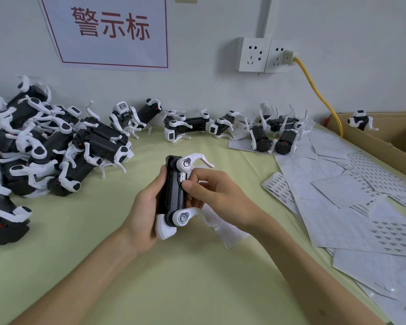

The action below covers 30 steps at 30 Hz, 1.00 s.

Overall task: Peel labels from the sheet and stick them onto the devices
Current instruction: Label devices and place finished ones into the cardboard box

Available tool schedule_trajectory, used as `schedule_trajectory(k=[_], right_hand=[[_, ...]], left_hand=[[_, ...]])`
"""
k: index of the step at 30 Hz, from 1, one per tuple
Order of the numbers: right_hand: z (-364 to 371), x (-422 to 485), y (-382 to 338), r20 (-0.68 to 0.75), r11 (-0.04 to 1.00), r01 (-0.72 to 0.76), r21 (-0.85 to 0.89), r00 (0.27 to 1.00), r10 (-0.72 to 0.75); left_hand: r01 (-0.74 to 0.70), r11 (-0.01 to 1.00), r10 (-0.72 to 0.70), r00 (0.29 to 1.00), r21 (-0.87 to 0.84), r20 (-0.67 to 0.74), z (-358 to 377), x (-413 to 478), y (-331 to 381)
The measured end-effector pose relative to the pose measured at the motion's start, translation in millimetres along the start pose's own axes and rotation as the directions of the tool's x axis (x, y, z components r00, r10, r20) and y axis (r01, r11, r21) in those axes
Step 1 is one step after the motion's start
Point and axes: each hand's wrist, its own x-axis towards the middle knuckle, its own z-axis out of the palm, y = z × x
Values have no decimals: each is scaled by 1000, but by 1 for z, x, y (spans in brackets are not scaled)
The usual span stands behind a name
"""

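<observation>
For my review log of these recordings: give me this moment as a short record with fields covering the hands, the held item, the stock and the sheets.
left hand: grips the device by its body
right hand: pinches the device, thumb beside a small pale label
pile of devices: heaped at the left of the table
row of devices: along the wall
label sheets: overlapping, at the right
stage: label apparently being pressed on

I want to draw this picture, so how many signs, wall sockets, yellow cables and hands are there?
Sign: 1
Wall sockets: 2
Yellow cable: 1
Hands: 2, the left hand and the right hand, both holding one robot toy
Total: 6
</observation>
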Motion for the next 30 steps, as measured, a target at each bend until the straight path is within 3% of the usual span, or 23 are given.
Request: schedule_trajectory(k=[20, 30], right_hand=[[1, 1, -1, -55, 1000, -22, 13, 998, 22], [0, 2, 0, -50, 999, -4, 36, 999, 6]], left_hand=[[-27, 974, 36, 999, 224, -38, 2, 0, -5], [-6, 982, 8, 1000, 190, -10, 0, 1, -3]])
